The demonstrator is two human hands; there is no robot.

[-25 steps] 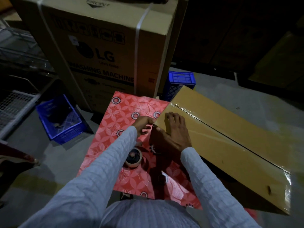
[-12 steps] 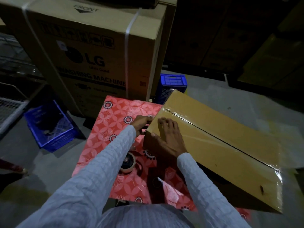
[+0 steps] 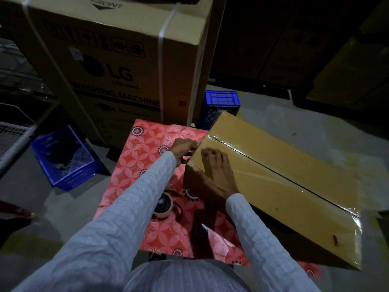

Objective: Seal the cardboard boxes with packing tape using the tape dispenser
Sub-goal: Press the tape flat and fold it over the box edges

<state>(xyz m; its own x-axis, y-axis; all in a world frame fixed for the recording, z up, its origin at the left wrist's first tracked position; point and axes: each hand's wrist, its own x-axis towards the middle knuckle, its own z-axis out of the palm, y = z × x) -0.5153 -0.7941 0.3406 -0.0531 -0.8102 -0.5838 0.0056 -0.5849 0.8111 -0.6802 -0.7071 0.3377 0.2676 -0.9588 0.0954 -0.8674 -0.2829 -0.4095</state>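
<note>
The long cardboard box (image 3: 284,186) lies across the right of the frame on a red flowered cloth (image 3: 147,165). The right hand (image 3: 212,169) rests flat on its near end, fingers spread. The left hand (image 3: 184,149) pinches something small at the box's end; I cannot tell what. A tape roll (image 3: 163,205) sits on the cloth, low in the middle.

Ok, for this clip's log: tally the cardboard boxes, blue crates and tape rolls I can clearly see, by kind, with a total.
Cardboard boxes: 2, the flat box under the right hand and beside the left hand, and the LG washing machine box
Blue crates: 2, one left, one behind
Tape rolls: 1 on the red patterned table
Total: 5
</note>
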